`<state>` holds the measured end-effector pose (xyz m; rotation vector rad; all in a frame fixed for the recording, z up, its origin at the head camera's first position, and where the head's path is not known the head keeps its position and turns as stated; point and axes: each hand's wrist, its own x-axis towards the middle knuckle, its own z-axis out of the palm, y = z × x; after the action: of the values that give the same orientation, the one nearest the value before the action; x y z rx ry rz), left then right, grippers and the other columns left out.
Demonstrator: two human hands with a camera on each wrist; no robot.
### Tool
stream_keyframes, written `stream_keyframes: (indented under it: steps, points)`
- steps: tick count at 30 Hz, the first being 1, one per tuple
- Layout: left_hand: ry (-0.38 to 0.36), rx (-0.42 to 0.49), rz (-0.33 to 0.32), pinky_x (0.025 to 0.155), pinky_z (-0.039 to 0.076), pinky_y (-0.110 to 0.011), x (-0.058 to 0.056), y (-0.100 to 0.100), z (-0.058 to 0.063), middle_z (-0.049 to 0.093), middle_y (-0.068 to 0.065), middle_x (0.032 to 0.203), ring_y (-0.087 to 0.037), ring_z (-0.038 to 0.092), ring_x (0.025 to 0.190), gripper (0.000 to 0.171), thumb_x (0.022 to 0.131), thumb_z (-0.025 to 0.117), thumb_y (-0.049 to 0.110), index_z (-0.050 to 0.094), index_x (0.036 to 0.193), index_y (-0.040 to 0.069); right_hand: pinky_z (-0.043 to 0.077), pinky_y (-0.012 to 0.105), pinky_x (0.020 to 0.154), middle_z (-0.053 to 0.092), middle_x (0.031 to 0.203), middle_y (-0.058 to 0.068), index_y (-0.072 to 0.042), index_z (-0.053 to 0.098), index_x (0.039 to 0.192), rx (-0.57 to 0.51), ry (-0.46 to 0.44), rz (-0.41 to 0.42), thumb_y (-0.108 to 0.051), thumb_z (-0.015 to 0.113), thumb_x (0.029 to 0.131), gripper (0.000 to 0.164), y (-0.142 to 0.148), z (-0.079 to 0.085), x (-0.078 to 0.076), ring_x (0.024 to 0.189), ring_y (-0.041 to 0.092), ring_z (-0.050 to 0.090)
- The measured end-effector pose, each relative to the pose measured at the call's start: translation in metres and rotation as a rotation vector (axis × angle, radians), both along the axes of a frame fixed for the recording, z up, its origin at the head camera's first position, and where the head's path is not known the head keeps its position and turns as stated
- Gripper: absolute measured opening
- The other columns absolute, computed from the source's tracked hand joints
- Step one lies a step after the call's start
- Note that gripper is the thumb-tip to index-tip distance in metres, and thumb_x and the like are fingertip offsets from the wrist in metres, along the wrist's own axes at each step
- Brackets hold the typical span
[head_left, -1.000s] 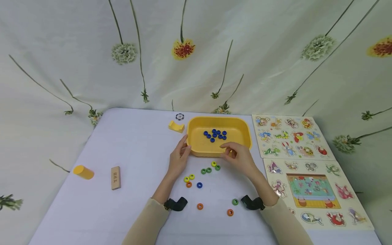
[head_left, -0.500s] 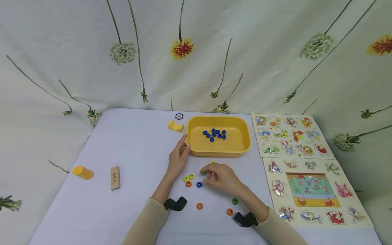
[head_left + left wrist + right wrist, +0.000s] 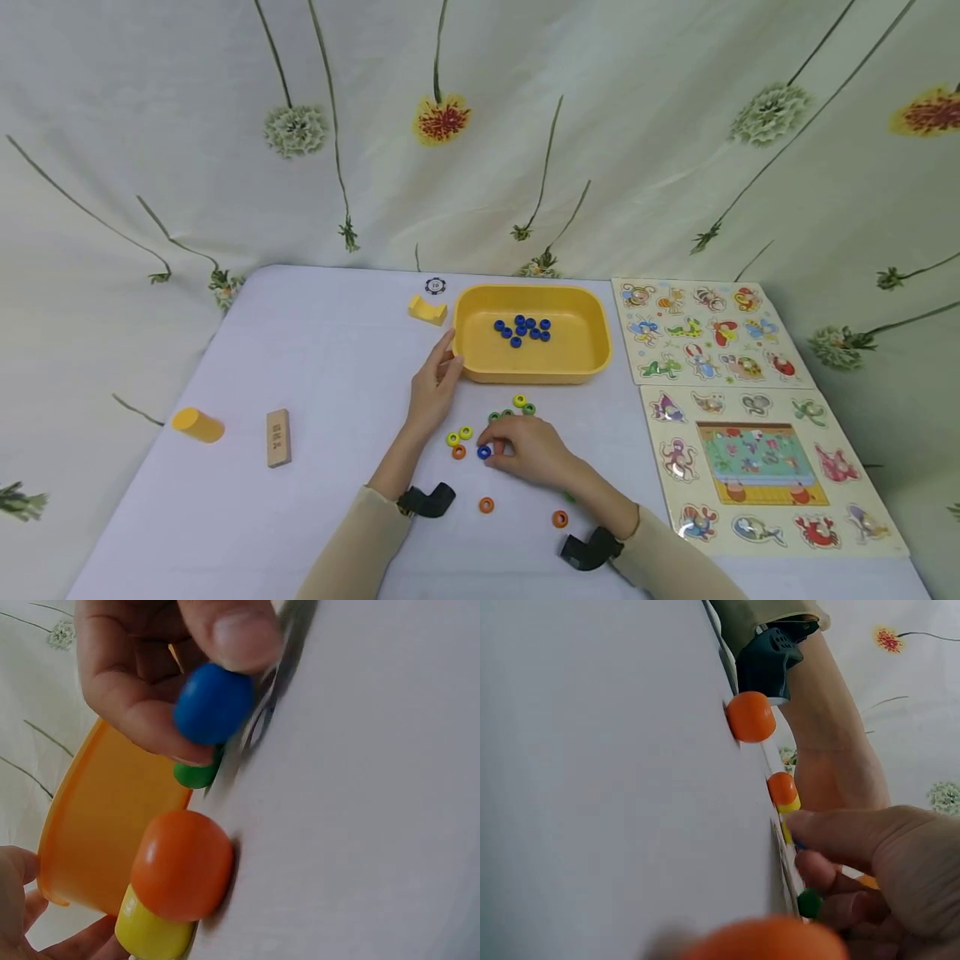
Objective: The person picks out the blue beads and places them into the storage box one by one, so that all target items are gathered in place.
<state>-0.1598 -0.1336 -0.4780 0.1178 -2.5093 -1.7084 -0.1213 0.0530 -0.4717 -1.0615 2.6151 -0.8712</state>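
Note:
My right hand (image 3: pixel 532 452) pinches a blue bead (image 3: pixel 214 703) between thumb and finger, low over the white table in front of the tray. Against the left wall of the yellow tray (image 3: pixel 532 377) rests my left hand (image 3: pixel 431 392), its fingers fairly straight. Several blue beads (image 3: pixel 521 330) lie together inside the tray. Left of the right hand are two yellow beads (image 3: pixel 466 432) and an orange bead (image 3: pixel 458 452). Green beads (image 3: pixel 529 409) and another yellow bead (image 3: pixel 519 401) lie just beyond it, partly hidden by the hand.
Two orange beads (image 3: pixel 487 505) lie nearer the front. Two picture puzzle boards (image 3: pixel 780 533) cover the right side. To the left are a wooden block (image 3: pixel 278 438) and a yellow cylinder (image 3: pixel 198 425). A yellow curved block (image 3: pixel 427 311) and a poker chip (image 3: pixel 435 286) lie beside the tray.
My right hand has moved from over the tray's near edge toward the front left and now pinches the loose blue bead. The left hand has stayed at the tray.

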Motion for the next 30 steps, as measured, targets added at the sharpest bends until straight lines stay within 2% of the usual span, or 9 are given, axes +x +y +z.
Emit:
stream_keyframes:
  steps: [3,6,9,12,15,19,24,30]
  points:
    - [-0.002,0.005,0.001,0.081,0.048,-0.036,0.0,0.001,-0.001,0.053,-0.007,0.116,-0.02,0.056,0.098,0.046,0.089,0.044,0.043,0.032,0.134,0.04,0.036,0.016,0.054,0.05,0.067,-0.018,-0.024,0.065,0.092,-0.054,-0.005,-0.019,-0.026,0.069,0.075,0.018,0.004,0.009,-0.001,0.06,0.001,0.045]
    - [-0.011,0.001,0.005,0.081,0.048,-0.036,0.0,0.002,-0.001,0.053,-0.007,0.115,-0.019,0.056,0.099,0.046,0.09,0.044,0.042,0.032,0.134,0.041,0.036,0.017,0.051,0.053,0.07,-0.016,-0.021,0.064,0.091,-0.166,-0.001,-0.06,-0.022,0.07,0.075,0.017,0.014,0.027,-0.012,0.057,0.004,0.044]
    - [-0.022,-0.001,0.011,0.082,0.048,-0.036,-0.001,0.004,0.0,0.052,-0.005,0.116,-0.019,0.055,0.099,0.046,0.09,0.044,0.041,0.032,0.133,0.042,0.036,0.018,0.048,0.055,0.071,-0.012,-0.018,0.064,0.092,-0.259,0.037,-0.123,-0.019,0.07,0.075,0.018,0.026,0.045,-0.034,0.055,0.007,0.043]
    - [-0.032,0.007,0.013,0.083,0.048,-0.036,-0.001,0.005,0.001,0.051,-0.005,0.116,-0.019,0.054,0.1,0.046,0.089,0.045,0.041,0.032,0.133,0.043,0.035,0.02,0.048,0.055,0.07,-0.007,-0.014,0.064,0.092,-0.277,0.072,-0.209,-0.018,0.069,0.076,0.017,0.037,0.055,-0.064,0.056,0.01,0.042]
    - [-0.039,0.011,0.012,0.083,0.047,-0.036,-0.002,0.005,0.0,0.051,-0.004,0.117,-0.019,0.054,0.1,0.046,0.089,0.045,0.041,0.031,0.133,0.043,0.034,0.021,0.05,0.055,0.069,-0.003,-0.009,0.064,0.091,-0.238,0.065,-0.304,-0.017,0.068,0.077,0.017,0.043,0.053,-0.095,0.058,0.012,0.042]
    - [-0.043,0.013,0.013,0.084,0.047,-0.035,-0.002,0.005,-0.001,0.052,-0.004,0.117,-0.018,0.054,0.1,0.045,0.089,0.045,0.041,0.032,0.132,0.045,0.037,0.024,0.053,0.056,0.069,0.0,-0.009,0.065,0.09,-0.101,-0.008,-0.37,-0.017,0.069,0.076,0.017,0.042,0.042,-0.125,0.061,0.015,0.046]
    - [-0.041,0.013,0.002,0.084,0.047,-0.035,-0.001,0.008,-0.002,0.052,-0.004,0.117,-0.018,0.054,0.1,0.045,0.09,0.045,0.041,0.031,0.132,0.046,0.039,0.025,0.057,0.057,0.07,0.002,-0.012,0.067,0.088,0.045,-0.133,-0.404,-0.02,0.072,0.072,0.018,0.037,0.032,-0.139,0.064,0.016,0.05]
    - [-0.037,0.008,0.004,0.085,0.047,-0.036,-0.001,0.008,-0.002,0.051,-0.004,0.118,-0.018,0.054,0.1,0.045,0.09,0.045,0.041,0.031,0.132,0.046,0.037,0.024,0.054,0.056,0.068,0.002,-0.013,0.068,0.091,0.129,-0.156,-0.43,-0.02,0.072,0.072,0.02,0.033,0.024,-0.145,0.062,0.015,0.049]
